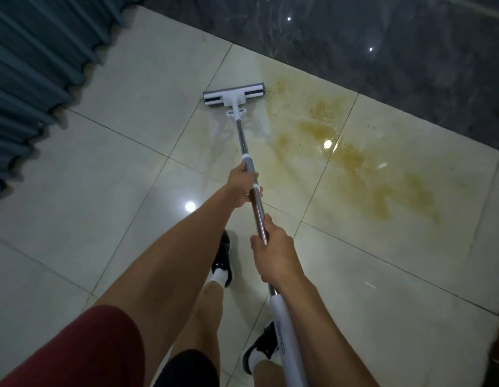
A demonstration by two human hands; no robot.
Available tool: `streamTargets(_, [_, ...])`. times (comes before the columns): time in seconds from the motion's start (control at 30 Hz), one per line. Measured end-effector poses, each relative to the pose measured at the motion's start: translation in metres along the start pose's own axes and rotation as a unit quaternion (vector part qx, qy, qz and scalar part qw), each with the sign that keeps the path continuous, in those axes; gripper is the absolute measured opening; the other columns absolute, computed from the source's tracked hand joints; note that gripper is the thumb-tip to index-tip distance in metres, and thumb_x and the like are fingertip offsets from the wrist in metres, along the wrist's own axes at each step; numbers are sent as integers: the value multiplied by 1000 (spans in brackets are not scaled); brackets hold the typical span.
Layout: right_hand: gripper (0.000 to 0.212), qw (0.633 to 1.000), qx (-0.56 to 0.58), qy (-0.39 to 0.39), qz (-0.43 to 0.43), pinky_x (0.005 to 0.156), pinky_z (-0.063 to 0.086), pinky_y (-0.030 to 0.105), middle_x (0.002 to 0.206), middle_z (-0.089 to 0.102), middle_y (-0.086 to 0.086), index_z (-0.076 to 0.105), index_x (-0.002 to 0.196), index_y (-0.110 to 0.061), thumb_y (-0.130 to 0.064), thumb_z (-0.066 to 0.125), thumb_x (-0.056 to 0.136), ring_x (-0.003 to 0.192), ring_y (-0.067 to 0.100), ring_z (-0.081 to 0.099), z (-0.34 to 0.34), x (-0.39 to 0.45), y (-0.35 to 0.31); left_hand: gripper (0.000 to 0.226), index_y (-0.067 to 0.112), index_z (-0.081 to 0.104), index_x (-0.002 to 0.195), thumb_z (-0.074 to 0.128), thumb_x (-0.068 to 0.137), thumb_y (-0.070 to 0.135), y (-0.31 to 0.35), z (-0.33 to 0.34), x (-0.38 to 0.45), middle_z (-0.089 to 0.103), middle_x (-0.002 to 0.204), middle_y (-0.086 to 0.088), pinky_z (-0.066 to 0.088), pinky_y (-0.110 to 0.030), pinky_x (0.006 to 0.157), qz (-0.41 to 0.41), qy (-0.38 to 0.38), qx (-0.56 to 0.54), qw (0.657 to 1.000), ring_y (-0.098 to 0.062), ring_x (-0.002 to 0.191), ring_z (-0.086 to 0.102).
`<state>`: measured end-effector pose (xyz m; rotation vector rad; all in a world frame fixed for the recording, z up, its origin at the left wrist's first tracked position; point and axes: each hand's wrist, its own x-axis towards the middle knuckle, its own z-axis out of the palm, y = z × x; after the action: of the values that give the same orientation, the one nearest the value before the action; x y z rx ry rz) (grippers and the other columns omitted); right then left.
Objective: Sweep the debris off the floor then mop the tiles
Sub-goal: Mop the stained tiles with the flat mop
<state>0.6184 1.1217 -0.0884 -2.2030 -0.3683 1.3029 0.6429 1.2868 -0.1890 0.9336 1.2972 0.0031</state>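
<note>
The sponge mop stands out ahead of the person, its metal pole running from the head on the tile back and slightly to the right toward the body, so the long axis points almost straight away from them. The left hand is the forward one, wrapped around the grey collar of the pole; the right hand grips the bare steel farther back, just above the white foam grip. The yellow-brown stain lies to the right of the mop head, its nearest speckles just beside the head's right end, so I'd judge the next stroke goes rightward. One mop, two hands on it, one smeared streak crossing several cream tiles.
</note>
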Motion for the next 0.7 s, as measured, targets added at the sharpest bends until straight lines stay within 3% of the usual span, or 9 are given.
streamTargets(0.13, [59, 1000, -7, 3, -4, 79, 61, 39, 121, 62, 10, 30, 153, -30, -18, 53, 100, 97, 28, 67, 5, 6, -13, 21, 7, 54, 120, 54, 100, 1, 9, -6, 9, 52, 89, -15, 55, -38, 56, 15, 20, 9, 1000, -27, 59, 57])
streamTargets(0.27, [56, 1000, 0, 14, 8, 80, 61, 45, 120, 62, 8, 32, 152, -29, -19, 52, 101, 95, 28, 67, 13, 37, -51, 37, 7, 52, 137, 56, 100, 3, 42, -22, 40, 56, 90, -15, 57, -41, 58, 14, 25, 16, 999, -28, 60, 59])
streamTargets(0.33, [53, 1000, 5, 16, 3, 70, 62, 40, 112, 63, 8, 35, 150, -27, -19, 52, 101, 81, 23, 65, 17, 63, -80, 42, 10, 49, 142, 56, 100, 4, 70, -35, 62, 56, 89, -13, 55, -39, 54, 19, 25, 13, 999, -28, 59, 59])
streamTargets(0.4, [54, 1000, 15, 14, 4, 50, 56, 29, 104, 60, 6, 34, 151, -27, -19, 51, 101, 69, 17, 59, 22, 94, -118, 41, 11, 49, 140, 56, 100, 4, 107, -55, 89, 56, 89, -13, 54, -36, 51, 24, 18, 18, 999, -27, 59, 59])
streamTargets(0.47, [56, 1000, 22, 13, 8, 45, 53, 26, 103, 59, 6, 31, 152, -29, -19, 51, 101, 65, 16, 58, 30, 128, -162, 28, 10, 53, 128, 56, 101, 4, 150, -74, 120, 55, 87, -13, 55, -36, 51, 25, 3, 25, 999, -27, 58, 58])
streamTargets(0.57, [57, 1000, 17, 23, 12, 51, 58, 33, 102, 61, 9, 30, 152, -28, -18, 49, 99, 65, 19, 59, 42, 183, -232, 14, 10, 54, 111, 57, 99, 4, 213, -106, 174, 53, 88, -14, 57, -38, 55, 25, -1, 36, 999, -27, 56, 58])
streamTargets(0.7, [55, 999, -3, 41, 15, 67, 62, 43, 105, 63, 12, 30, 151, -27, -18, 49, 100, 75, 25, 65, 52, 248, -314, 15, 5, 59, 112, 60, 97, 4, 294, -136, 239, 56, 88, -15, 59, -42, 59, 23, -3, 59, 998, -30, 55, 61])
